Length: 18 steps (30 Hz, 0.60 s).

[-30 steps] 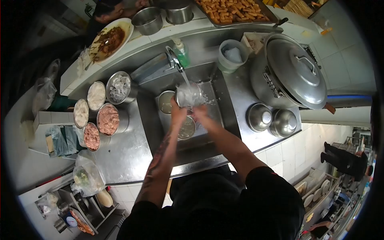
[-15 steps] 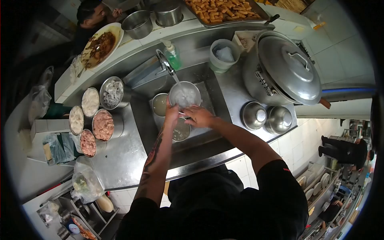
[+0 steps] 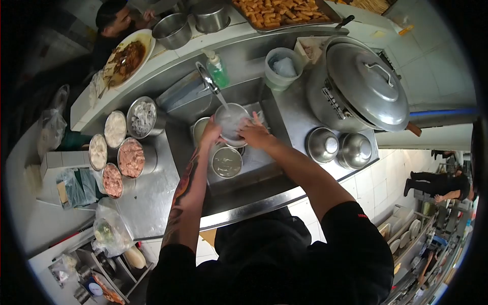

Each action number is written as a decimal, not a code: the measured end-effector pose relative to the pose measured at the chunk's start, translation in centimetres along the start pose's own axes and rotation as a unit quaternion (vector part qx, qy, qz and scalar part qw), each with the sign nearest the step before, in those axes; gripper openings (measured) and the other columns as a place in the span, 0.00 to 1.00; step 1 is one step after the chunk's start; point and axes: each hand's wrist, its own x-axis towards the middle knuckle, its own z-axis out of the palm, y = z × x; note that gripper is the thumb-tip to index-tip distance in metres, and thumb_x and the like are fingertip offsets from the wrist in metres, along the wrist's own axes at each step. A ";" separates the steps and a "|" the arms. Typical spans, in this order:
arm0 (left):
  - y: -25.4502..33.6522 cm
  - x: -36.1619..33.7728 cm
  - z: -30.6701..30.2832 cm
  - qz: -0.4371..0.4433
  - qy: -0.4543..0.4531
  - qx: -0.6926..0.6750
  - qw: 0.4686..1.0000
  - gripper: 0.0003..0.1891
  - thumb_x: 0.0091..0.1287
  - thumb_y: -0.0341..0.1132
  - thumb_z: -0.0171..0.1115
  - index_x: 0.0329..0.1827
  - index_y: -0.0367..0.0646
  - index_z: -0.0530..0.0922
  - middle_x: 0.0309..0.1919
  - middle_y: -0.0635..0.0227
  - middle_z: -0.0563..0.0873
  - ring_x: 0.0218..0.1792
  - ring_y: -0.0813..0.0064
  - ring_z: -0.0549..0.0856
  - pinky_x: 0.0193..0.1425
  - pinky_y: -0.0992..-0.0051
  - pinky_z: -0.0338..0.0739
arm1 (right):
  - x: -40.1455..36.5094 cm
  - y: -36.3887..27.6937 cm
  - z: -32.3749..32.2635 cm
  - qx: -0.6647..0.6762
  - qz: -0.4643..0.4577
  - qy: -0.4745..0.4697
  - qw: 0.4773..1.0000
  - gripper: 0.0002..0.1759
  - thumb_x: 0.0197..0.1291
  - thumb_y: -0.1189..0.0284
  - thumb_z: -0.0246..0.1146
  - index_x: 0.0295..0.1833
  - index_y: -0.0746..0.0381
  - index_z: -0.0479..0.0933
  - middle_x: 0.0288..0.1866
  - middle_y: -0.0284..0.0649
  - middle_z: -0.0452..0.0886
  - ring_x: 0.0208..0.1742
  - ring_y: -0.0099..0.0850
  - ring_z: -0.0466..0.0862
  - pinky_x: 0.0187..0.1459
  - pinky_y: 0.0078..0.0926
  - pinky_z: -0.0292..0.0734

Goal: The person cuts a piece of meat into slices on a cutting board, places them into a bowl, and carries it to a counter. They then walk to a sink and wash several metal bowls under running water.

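A metal bowl is tilted under the running tap in the sink, with cloudy water inside it. At its left rim, my left hand is closed on the bowl. My right hand reaches over the right side of the bowl, fingers spread, some of them at the water and rim; slight blur hides their exact contact. Just below, a second metal container holds murky water. Another container stands in the sink to the left, partly hidden by my left hand.
Left of the sink stand several metal containers of pink minced meat and pale food. A large lidded pot, two upturned bowls and a plastic tub line the right. A soap bottle is behind the tap.
My right hand has moved from the bowl's lower edge to its right side, with fingers spreading. My left hand has shifted slightly left and up. The lower container is more exposed.
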 end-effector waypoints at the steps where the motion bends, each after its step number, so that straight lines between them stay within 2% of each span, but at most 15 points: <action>1: 0.2 1.5 -0.2 -0.080 0.004 -0.037 0.996 0.31 0.68 0.29 0.50 0.77 0.45 0.63 0.65 0.49 0.78 0.46 0.49 0.88 0.37 0.53 0.90 | 2.4 -1.3 -2.7 0.072 0.112 -0.125 0.983 0.10 0.69 0.64 0.61 0.49 0.53 0.85 0.50 0.42 0.86 0.58 0.46 0.83 0.77 0.64 0.50; 2: -0.8 4.2 -0.1 -0.084 0.009 -0.041 0.996 0.31 0.68 0.29 0.50 0.77 0.45 0.63 0.65 0.49 0.78 0.46 0.49 0.88 0.37 0.53 0.90 | 4.1 -1.8 -4.1 0.140 0.218 -0.247 0.934 0.09 0.70 0.64 0.61 0.45 0.52 0.86 0.50 0.43 0.86 0.56 0.47 0.84 0.76 0.60 0.56; 3: -2.6 7.3 0.2 0.018 0.004 -0.063 0.998 0.28 0.70 0.33 0.54 0.75 0.46 0.67 0.61 0.52 0.79 0.43 0.52 0.86 0.41 0.53 0.87 | 4.2 -1.3 -2.2 0.357 0.318 -0.109 0.871 0.08 0.71 0.65 0.61 0.45 0.53 0.84 0.46 0.39 0.86 0.54 0.42 0.84 0.68 0.48 0.70; 4: -3.5 8.7 0.5 0.122 -0.001 -0.084 0.989 0.26 0.72 0.37 0.58 0.74 0.47 0.71 0.57 0.54 0.80 0.40 0.56 0.83 0.46 0.54 0.84 | 4.0 -1.0 -0.2 0.359 0.314 -0.112 0.871 0.08 0.71 0.65 0.61 0.45 0.53 0.84 0.46 0.39 0.86 0.54 0.42 0.84 0.68 0.48 0.70; 5: -2.4 7.1 1.9 0.206 0.040 0.057 0.976 0.24 0.73 0.40 0.59 0.71 0.46 0.73 0.57 0.52 0.80 0.41 0.54 0.83 0.49 0.55 0.82 | 3.6 -0.6 1.9 0.582 0.391 0.050 0.712 0.07 0.71 0.67 0.61 0.47 0.56 0.83 0.47 0.39 0.85 0.53 0.40 0.84 0.63 0.44 0.73; 6: -2.4 5.1 4.2 0.285 0.104 0.138 0.943 0.22 0.74 0.42 0.58 0.69 0.45 0.76 0.57 0.51 0.80 0.42 0.53 0.82 0.50 0.57 0.80 | 3.6 -0.7 3.0 0.742 0.428 0.204 0.474 0.07 0.72 0.69 0.61 0.49 0.58 0.81 0.48 0.38 0.85 0.53 0.38 0.84 0.59 0.40 0.76; 7: -2.5 3.1 6.4 0.349 0.185 0.219 0.892 0.21 0.76 0.44 0.58 0.67 0.44 0.78 0.57 0.50 0.80 0.43 0.51 0.82 0.52 0.58 0.79 | 4.3 -2.9 -0.3 0.793 0.448 0.305 0.279 0.10 0.72 0.73 0.59 0.55 0.61 0.79 0.51 0.38 0.83 0.52 0.33 0.83 0.58 0.36 0.76; 8: -3.5 1.6 8.2 0.410 0.289 0.237 0.832 0.20 0.77 0.45 0.56 0.65 0.45 0.79 0.58 0.49 0.79 0.44 0.50 0.81 0.52 0.59 0.79 | 4.1 -4.6 -1.2 0.795 0.449 0.299 0.278 0.10 0.72 0.73 0.59 0.55 0.61 0.79 0.51 0.38 0.83 0.52 0.33 0.83 0.58 0.36 0.76; 10: -6.4 0.5 8.8 0.426 0.302 0.188 0.832 0.20 0.76 0.45 0.58 0.65 0.47 0.80 0.62 0.50 0.79 0.48 0.51 0.82 0.53 0.60 0.78 | 3.0 -7.5 -1.2 0.794 0.456 0.314 0.249 0.13 0.70 0.80 0.58 0.58 0.61 0.77 0.53 0.38 0.82 0.52 0.32 0.82 0.55 0.31 0.78; 11: -8.3 -0.5 8.8 0.335 0.229 -0.033 0.913 0.20 0.75 0.44 0.59 0.65 0.46 0.80 0.63 0.49 0.79 0.50 0.50 0.83 0.54 0.59 0.78 | 2.2 -8.6 -0.2 0.732 0.513 0.304 0.328 0.17 0.66 0.84 0.58 0.59 0.62 0.77 0.53 0.38 0.83 0.50 0.31 0.84 0.52 0.28 0.79; 12: -10.0 -2.0 9.1 0.218 0.142 -0.254 0.932 0.20 0.74 0.44 0.60 0.65 0.46 0.80 0.63 0.48 0.79 0.53 0.49 0.83 0.55 0.58 0.78 | 0.2 -8.7 1.3 0.730 0.520 0.302 0.325 0.17 0.66 0.84 0.58 0.59 0.62 0.77 0.53 0.38 0.83 0.50 0.31 0.84 0.52 0.28 0.79; 13: -11.8 -3.6 7.5 0.123 0.094 -0.117 0.981 0.23 0.74 0.42 0.59 0.67 0.40 0.77 0.63 0.46 0.79 0.60 0.47 0.79 0.63 0.58 0.74 | -2.5 -8.0 2.5 0.671 0.541 0.272 0.428 0.20 0.66 0.86 0.57 0.61 0.61 0.76 0.55 0.38 0.83 0.52 0.30 0.83 0.55 0.28 0.77; 15: -16.9 -4.3 2.1 -0.005 0.062 0.180 0.982 0.25 0.72 0.38 0.59 0.68 0.34 0.74 0.61 0.46 0.81 0.66 0.45 0.76 0.69 0.58 0.72 | -6.2 -7.0 2.4 0.570 0.511 0.253 0.591 0.27 0.62 0.89 0.56 0.67 0.61 0.76 0.56 0.36 0.83 0.53 0.27 0.82 0.56 0.26 0.75; 16: -20.2 -3.7 0.5 -0.036 0.079 0.333 0.939 0.24 0.70 0.36 0.59 0.67 0.34 0.74 0.59 0.47 0.82 0.67 0.46 0.76 0.68 0.57 0.73 | -6.8 -7.8 0.9 0.565 0.518 0.257 0.588 0.27 0.62 0.89 0.56 0.67 0.61 0.76 0.56 0.36 0.83 0.53 0.27 0.82 0.56 0.26 0.75; 18: -21.3 -3.6 -0.4 0.046 0.161 0.501 0.849 0.23 0.66 0.34 0.61 0.65 0.36 0.76 0.61 0.46 0.81 0.68 0.48 0.75 0.69 0.55 0.71 | -7.0 -9.7 -5.9 0.455 0.391 0.210 0.772 0.31 0.60 0.89 0.58 0.70 0.61 0.76 0.53 0.34 0.83 0.49 0.25 0.81 0.55 0.24 0.75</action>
